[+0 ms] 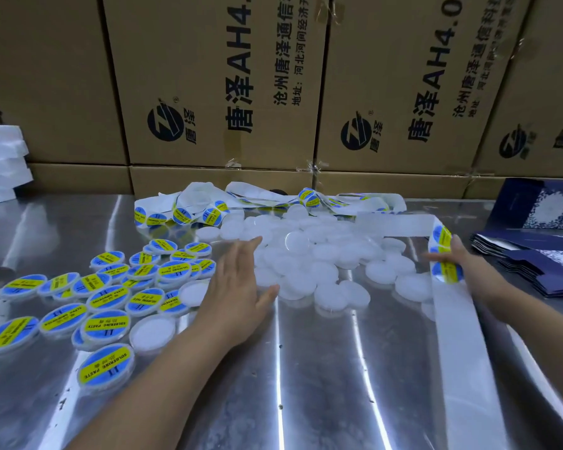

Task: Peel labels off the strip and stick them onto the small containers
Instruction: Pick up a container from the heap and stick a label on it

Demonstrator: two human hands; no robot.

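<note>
— Where is there room on the table (306, 384)?
— The near middle is bare metal, a broad lane from the near edge up to the heap of white containers (322, 254).
— And the sides?
— Left, the labelled containers (104, 287) lie packed close (some overlapping). Right, the strip (462, 336) runs near to far, with dark blue cartons (533, 264) stacked beyond it.
— The far side?
— More strip lies tangled there, and a wall of cardboard boxes (225, 92) closes it off.

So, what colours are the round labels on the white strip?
Labels: blue, yellow band; head view.
</note>
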